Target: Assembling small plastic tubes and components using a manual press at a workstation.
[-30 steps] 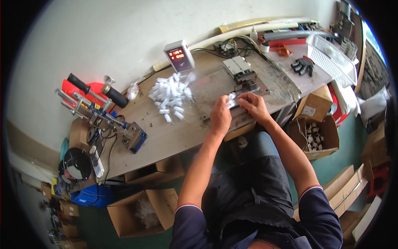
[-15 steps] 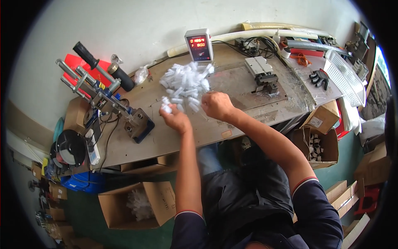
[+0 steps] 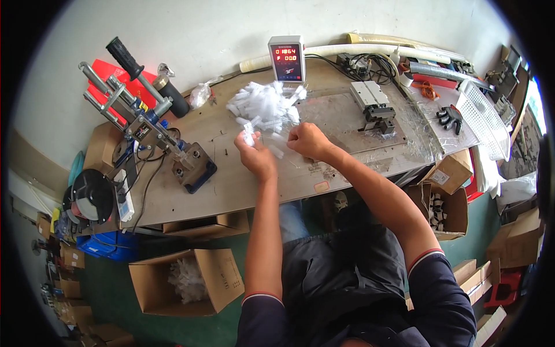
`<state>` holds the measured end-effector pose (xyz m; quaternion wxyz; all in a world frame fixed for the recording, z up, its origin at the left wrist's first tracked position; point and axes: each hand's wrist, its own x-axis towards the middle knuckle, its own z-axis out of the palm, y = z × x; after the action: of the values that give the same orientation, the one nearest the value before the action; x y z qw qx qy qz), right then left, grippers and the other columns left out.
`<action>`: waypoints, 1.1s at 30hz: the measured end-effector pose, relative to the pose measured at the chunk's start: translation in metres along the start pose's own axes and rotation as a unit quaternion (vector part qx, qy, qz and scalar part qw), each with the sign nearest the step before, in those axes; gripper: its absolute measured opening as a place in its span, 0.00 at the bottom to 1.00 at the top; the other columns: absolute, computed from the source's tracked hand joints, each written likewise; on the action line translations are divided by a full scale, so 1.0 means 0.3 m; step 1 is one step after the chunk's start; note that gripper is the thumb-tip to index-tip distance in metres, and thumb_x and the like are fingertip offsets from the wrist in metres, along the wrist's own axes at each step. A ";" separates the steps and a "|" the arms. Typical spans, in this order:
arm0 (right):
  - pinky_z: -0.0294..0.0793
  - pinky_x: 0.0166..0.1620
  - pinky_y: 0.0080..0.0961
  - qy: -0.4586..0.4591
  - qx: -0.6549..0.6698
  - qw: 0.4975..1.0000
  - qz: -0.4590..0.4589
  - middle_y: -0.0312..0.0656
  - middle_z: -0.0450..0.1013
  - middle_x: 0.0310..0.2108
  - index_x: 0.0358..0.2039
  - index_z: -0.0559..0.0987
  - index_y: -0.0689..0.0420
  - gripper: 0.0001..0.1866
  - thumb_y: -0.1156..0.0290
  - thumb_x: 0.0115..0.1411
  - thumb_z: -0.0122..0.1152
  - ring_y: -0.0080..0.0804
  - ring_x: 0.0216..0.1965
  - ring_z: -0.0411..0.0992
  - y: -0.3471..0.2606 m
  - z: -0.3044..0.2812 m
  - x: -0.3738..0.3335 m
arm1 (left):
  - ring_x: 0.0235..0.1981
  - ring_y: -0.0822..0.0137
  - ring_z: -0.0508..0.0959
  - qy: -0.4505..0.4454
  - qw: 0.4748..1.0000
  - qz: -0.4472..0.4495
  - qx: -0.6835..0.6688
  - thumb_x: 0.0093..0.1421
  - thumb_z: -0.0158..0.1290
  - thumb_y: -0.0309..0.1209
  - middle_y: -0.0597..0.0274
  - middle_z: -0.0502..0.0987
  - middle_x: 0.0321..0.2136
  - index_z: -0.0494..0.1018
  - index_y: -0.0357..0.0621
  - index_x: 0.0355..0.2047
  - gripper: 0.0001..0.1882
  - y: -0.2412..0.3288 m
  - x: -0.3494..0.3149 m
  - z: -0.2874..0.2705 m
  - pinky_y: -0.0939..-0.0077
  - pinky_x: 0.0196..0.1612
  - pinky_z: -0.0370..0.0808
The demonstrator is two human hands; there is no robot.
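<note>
A heap of white, translucent ribbed plastic pieces (image 3: 265, 104) lies on the workbench (image 3: 231, 196). My left hand (image 3: 257, 159) is at the near left side of the heap, its fingers closed on one or more white ribbed plastic pieces (image 3: 249, 135) that stick up past the thumb. A hand's width to the right, my right hand (image 3: 311, 141) is curled closed just above the bench. Its fingertips are turned inward, so anything in them is hidden. A few loose translucent pieces (image 3: 277, 151) lie between the two hands.
A lever press (image 3: 150, 127) stands at the left. Behind the heap is a counter with red digits (image 3: 287, 59); a metal fixture (image 3: 374, 110) sits right. A dark glove (image 3: 450, 118) and white basket (image 3: 480, 118) lie farther right. An open carton (image 3: 225, 280) holds similar pieces below.
My left hand has shifted slightly right and nearer the heap's front. My right hand remains closed close by. The whole view has moved a little.
</note>
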<state>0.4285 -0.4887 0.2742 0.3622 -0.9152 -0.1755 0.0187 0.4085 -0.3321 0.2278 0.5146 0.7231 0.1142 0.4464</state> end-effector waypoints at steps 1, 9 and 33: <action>0.79 0.44 0.44 -0.024 0.042 0.999 0.020 0.53 0.81 0.30 0.31 0.86 0.56 0.10 0.67 0.51 0.60 0.52 0.36 0.81 0.021 -0.019 -0.008 | 0.43 0.50 0.84 -0.016 1.000 0.007 -0.006 0.65 0.51 0.17 0.49 0.83 0.39 0.66 0.40 0.52 0.16 0.008 -0.003 0.010 0.57 0.46 0.77; 0.79 0.41 0.45 0.138 -0.064 0.985 0.085 0.52 0.80 0.27 0.27 0.84 0.56 0.09 0.64 0.49 0.64 0.53 0.33 0.80 0.185 -0.172 -0.288 | 0.41 0.52 0.82 -0.045 0.998 0.036 0.028 0.68 0.49 0.19 0.52 0.84 0.38 0.64 0.39 0.54 0.15 0.005 -0.019 0.013 0.60 0.48 0.76; 0.78 0.42 0.48 0.328 -0.083 0.914 0.225 0.56 0.79 0.28 0.26 0.83 0.59 0.13 0.62 0.51 0.60 0.57 0.34 0.79 0.440 -0.361 -0.420 | 0.29 0.67 0.79 -0.256 0.963 0.045 -0.070 0.67 0.48 0.19 0.58 0.82 0.37 0.69 0.44 0.59 0.20 0.238 -0.232 0.441 0.72 0.32 0.76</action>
<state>0.3685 -0.6913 0.2538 0.3089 -0.9117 0.1629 -0.2165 0.4484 -0.4921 0.2418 0.5554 0.7795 -0.0856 0.2766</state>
